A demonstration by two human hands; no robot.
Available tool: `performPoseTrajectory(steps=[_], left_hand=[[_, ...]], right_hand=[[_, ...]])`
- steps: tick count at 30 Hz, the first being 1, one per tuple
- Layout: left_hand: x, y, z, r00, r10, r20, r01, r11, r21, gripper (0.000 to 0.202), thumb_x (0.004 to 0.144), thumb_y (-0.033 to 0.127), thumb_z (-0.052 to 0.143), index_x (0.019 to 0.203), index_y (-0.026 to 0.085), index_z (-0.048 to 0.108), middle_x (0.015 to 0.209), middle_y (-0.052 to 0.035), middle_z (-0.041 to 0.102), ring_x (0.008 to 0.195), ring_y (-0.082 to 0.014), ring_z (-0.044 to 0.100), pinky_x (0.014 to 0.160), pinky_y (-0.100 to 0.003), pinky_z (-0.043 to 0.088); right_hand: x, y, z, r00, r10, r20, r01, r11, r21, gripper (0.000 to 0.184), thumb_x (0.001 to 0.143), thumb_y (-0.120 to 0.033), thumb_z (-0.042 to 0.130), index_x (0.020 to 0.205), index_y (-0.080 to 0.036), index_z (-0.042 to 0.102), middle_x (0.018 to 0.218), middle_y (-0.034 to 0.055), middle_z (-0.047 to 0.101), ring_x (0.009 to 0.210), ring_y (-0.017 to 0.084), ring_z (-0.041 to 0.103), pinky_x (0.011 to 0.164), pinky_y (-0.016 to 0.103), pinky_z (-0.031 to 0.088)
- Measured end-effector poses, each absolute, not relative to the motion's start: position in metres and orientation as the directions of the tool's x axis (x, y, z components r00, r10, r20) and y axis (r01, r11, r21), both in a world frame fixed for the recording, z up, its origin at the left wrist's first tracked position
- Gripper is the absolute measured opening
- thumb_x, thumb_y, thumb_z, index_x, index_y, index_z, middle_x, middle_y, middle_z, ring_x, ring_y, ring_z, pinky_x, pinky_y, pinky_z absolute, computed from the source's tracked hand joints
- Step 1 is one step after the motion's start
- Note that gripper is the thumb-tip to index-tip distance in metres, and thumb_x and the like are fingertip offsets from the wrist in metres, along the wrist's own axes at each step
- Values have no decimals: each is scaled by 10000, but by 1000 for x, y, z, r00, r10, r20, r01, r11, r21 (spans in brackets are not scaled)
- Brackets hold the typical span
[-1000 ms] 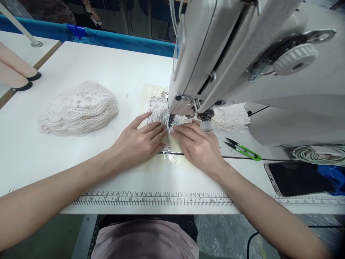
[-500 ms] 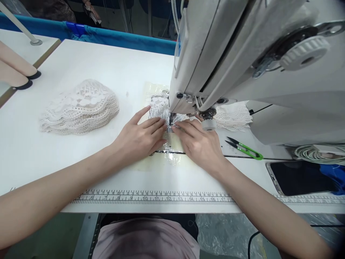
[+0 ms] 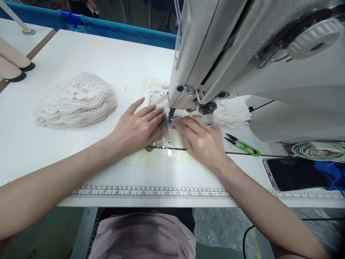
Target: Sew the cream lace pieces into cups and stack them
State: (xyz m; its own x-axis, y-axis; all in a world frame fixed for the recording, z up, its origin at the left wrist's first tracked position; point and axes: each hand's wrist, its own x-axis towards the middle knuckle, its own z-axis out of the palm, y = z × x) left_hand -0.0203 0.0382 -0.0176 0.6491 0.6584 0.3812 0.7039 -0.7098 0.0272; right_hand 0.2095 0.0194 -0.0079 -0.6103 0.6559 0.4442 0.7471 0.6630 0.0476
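A piece of white lace (image 3: 158,96) lies under the head of the sewing machine (image 3: 188,68), around the needle and presser foot (image 3: 170,117). My left hand (image 3: 138,126) rests flat on the near left part of this lace, its fingers stretched out and slightly spread. To the right of the presser foot, my right hand (image 3: 201,138) lies palm down with its fingers extended toward the needle. Its fingertips touch the work beside the foot, and part of the hand is behind the machine's round white knob. The lace's right side is hidden by the machine head.
A stack of white lace pieces (image 3: 78,102) lies on the left of the table, and more lace (image 3: 233,113) behind my right hand. Green-handled thread snips (image 3: 242,145), a phone (image 3: 293,173) and a coiled cord (image 3: 318,150) are at the right. A ruler strip (image 3: 151,192) runs along the front edge.
The lace under the machine has shifted away from me, leaving its near edge by the presser foot. Both hands stay flat beside the foot. The whole view has tilted slightly.
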Motion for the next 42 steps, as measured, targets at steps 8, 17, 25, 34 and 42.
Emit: performPoseTrajectory(steps=[8, 17, 25, 34, 42], left_hand=[[-15, 17, -1, 733, 541, 413, 639, -755, -145, 258, 953, 319, 531, 1012, 128, 693, 913, -108, 711, 778, -234, 670, 695, -395, 546], [-20, 3, 6, 781, 250, 573, 410, -896, -169, 87, 905, 277, 628, 932, 209, 675, 846, 0, 720, 717, -137, 647, 542, -268, 471], [-18, 17, 0, 702, 596, 391, 675, -732, -96, 180, 939, 306, 540, 878, 174, 647, 794, -44, 676, 682, -194, 618, 611, -345, 416], [-17, 15, 1, 581, 658, 478, 701, -704, 117, 190, 973, 242, 502, 873, 182, 652, 786, -7, 707, 617, -132, 616, 555, -277, 432], [-13, 3, 15, 381, 864, 329, 517, -494, 699, 47, 883, 193, 636, 838, 199, 645, 757, 44, 710, 557, -73, 626, 514, -179, 487]], right_hand=[[206, 14, -7, -628, 590, 508, 698, 716, 31, 357, 891, -2, 424, 1099, -164, 665, 1125, 31, 742, 977, 175, 670, 936, 369, 473], [207, 8, -5, -776, 320, 544, 281, 947, -157, 324, 889, -55, 426, 757, -220, 672, 807, -21, 754, 772, 122, 692, 795, 299, 570], [214, 7, 4, -345, 591, 729, 445, 787, -427, 394, 858, -18, 366, 754, -222, 687, 710, -7, 706, 682, 115, 678, 588, 242, 533], [203, -1, 4, -670, 717, 190, 341, 525, -780, 213, 813, -81, 509, 918, -172, 670, 723, -26, 706, 599, 86, 639, 538, 186, 515], [201, 1, -2, -355, 908, 221, 397, 361, -844, 221, 843, -212, 666, 1047, -188, 585, 1106, 60, 683, 495, 48, 594, 468, 205, 510]])
